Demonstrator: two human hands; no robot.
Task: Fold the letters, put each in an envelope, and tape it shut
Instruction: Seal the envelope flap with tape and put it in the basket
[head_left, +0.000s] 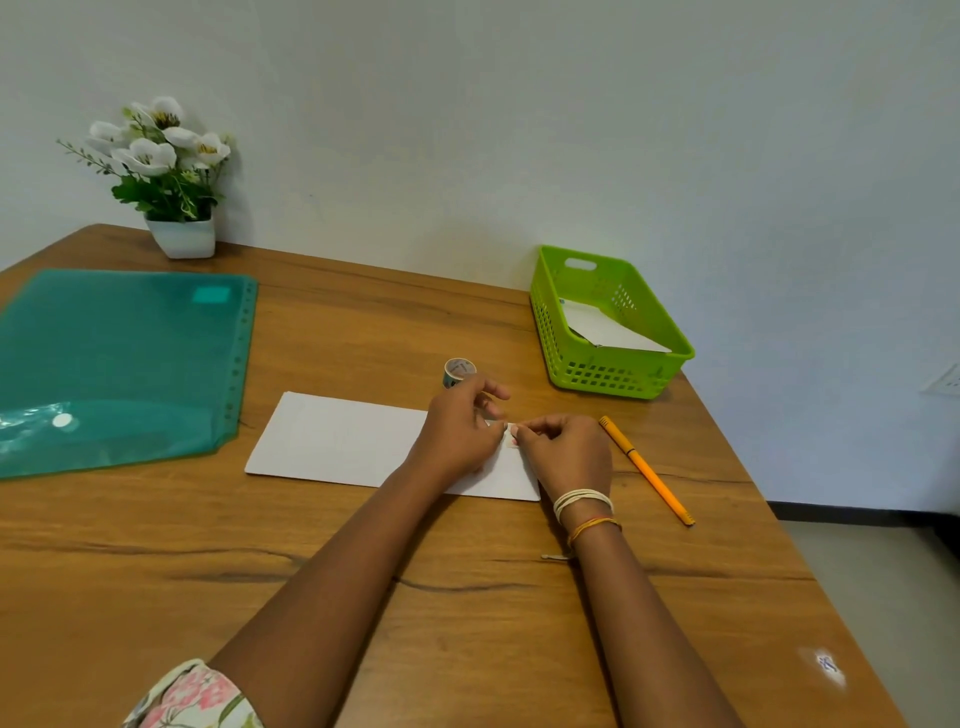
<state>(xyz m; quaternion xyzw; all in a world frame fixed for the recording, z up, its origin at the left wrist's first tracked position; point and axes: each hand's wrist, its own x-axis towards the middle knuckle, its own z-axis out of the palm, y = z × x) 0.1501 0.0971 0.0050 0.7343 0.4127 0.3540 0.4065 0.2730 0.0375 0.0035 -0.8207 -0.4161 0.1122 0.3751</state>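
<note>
Green plastic basket (618, 371) holds white envelopes (605, 327). We pinch a small piece of patterned tape (511, 435) between our left hand (460, 434) and right hand (566, 452), fingers curled, over the flat white envelope (337, 439).

Envelope (337, 441) on table (467, 597), tape roll (457, 370) behind, basket (613, 374) right, folder (114, 358) left

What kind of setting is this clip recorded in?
Probably a home or small office desk set against a plain wall: a wooden table with a green plastic document folder, a green basket holding white envelopes or paper, and a potted artificial flower.
</note>
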